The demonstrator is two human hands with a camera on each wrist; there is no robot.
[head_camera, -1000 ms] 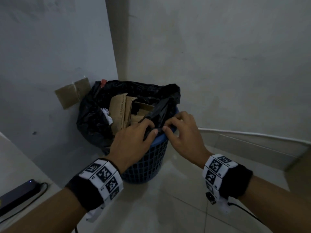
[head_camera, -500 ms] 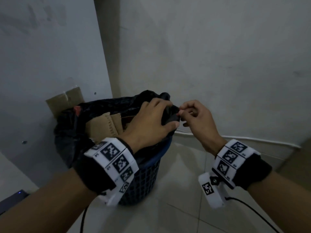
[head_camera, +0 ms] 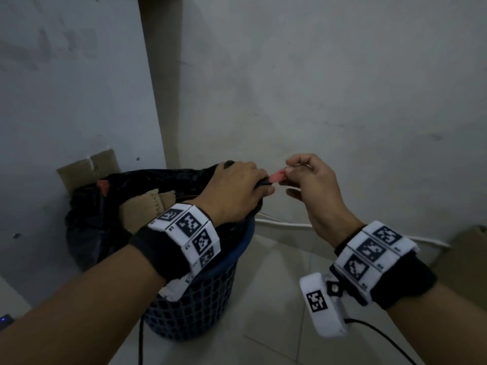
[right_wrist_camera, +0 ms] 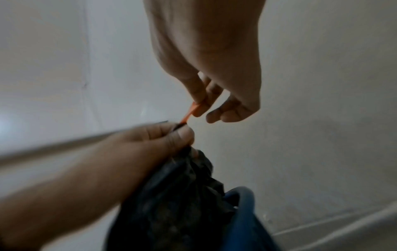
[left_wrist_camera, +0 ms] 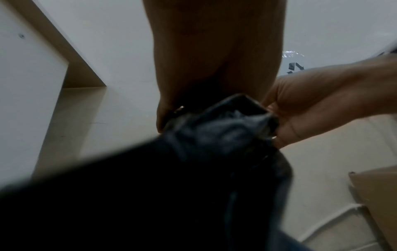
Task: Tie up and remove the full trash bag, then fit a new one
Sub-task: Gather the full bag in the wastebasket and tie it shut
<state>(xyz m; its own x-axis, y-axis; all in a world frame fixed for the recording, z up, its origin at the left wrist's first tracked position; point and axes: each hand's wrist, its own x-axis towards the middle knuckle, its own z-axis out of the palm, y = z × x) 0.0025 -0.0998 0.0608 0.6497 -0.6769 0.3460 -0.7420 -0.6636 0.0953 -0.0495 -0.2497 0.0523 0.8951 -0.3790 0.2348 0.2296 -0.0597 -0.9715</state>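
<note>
- A person's left hand [head_camera: 237, 191] gripped the gathered rim of a black trash bag [head_camera: 87, 214], fingers curled around the bunched plastic at the bag's right side, above the bin's rim.
- The right hand [head_camera: 313, 191], just to the right of the left, pinched a red drawstring [head_camera: 277, 177] between thumb and forefinger; the strip ran from the bunched plastic in the left fist to those fingers, while the remaining fingers stayed loosely curled.
- In the right wrist view the drawstring [right_wrist_camera: 190, 113] appeared orange and taut, emerging from the bag's hem beside the left thumb.
- The bag sat in a blue mesh bin [head_camera: 200, 299] on the tiled floor, in the corner of two pale walls; its left side still draped over the bin's edge.
- Pieces of cardboard [head_camera: 143, 206] stuck up from the open mouth of the bag, to the left of the gripping hand.
- A flat piece of cardboard [head_camera: 87, 171] lay against the left wall behind the bin, and a brown box [head_camera: 466, 262] stood at the far right edge.
- Both wrists wore black bands with printed markers.
</note>
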